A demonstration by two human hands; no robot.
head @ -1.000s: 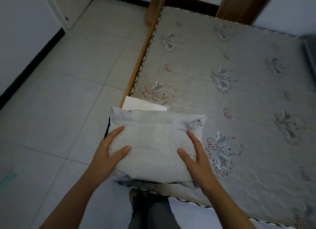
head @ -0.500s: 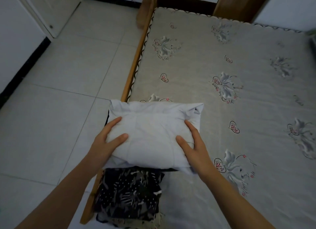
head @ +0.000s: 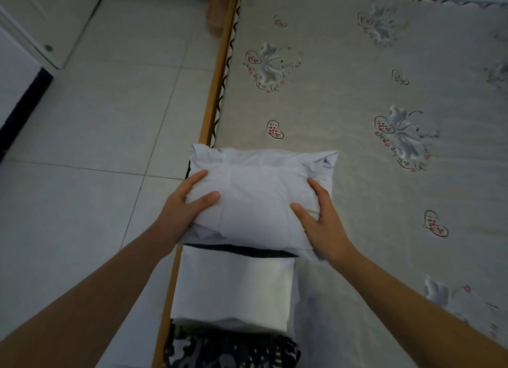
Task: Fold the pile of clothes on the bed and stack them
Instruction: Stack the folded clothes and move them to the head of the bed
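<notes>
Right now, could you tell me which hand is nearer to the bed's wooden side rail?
Left. The left hand holds the folded garment directly over the rail; the right hand holds its other side, above the mattress.

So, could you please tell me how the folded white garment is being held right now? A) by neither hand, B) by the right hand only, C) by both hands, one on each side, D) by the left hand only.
C: the left hand and right hand each hold one side of the folded white garment.

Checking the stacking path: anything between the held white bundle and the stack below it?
Nothing visible. Both hands, left and right, grip the white bundle over the stack at the bed edge; its white top layer is bare.
</notes>
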